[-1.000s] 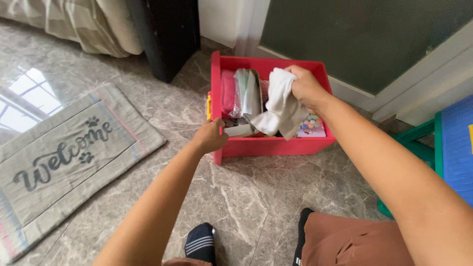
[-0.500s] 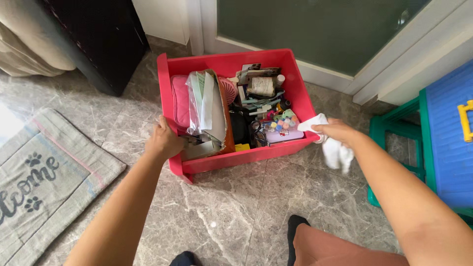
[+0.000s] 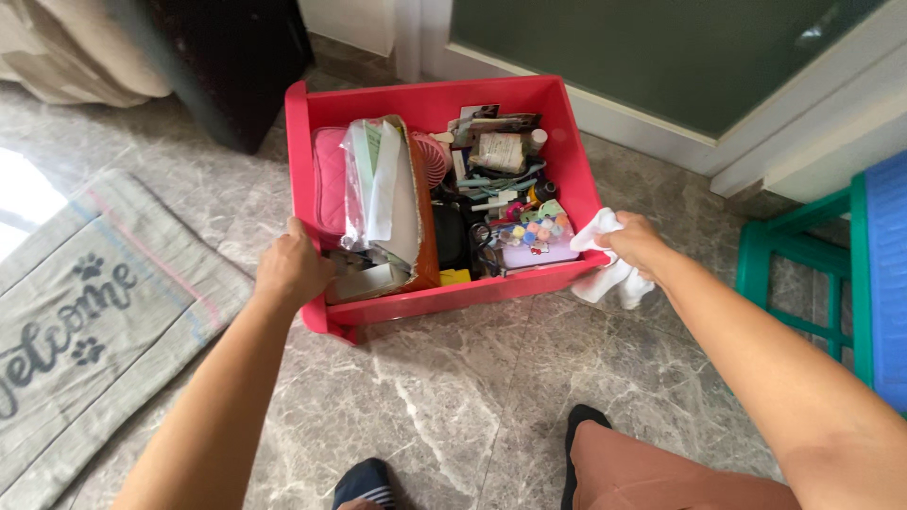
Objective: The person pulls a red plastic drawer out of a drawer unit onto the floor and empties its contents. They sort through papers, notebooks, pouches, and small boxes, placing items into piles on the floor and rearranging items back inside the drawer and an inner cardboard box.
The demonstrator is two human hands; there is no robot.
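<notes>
Red bin (image 3: 444, 300) gripped by left hand (image 3: 291, 269); right hand (image 3: 639, 244) holds, seemingly, white cloth (image 3: 605, 274).

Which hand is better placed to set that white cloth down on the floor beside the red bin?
Right: the right hand already grips the white cloth outside the red bin; the left hand holds its rim.

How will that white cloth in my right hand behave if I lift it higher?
The white cloth looks floppy: it droops in folds below the right hand. Probably light, since a loose grip bunches it. Unlikely to slip or roll.
</notes>
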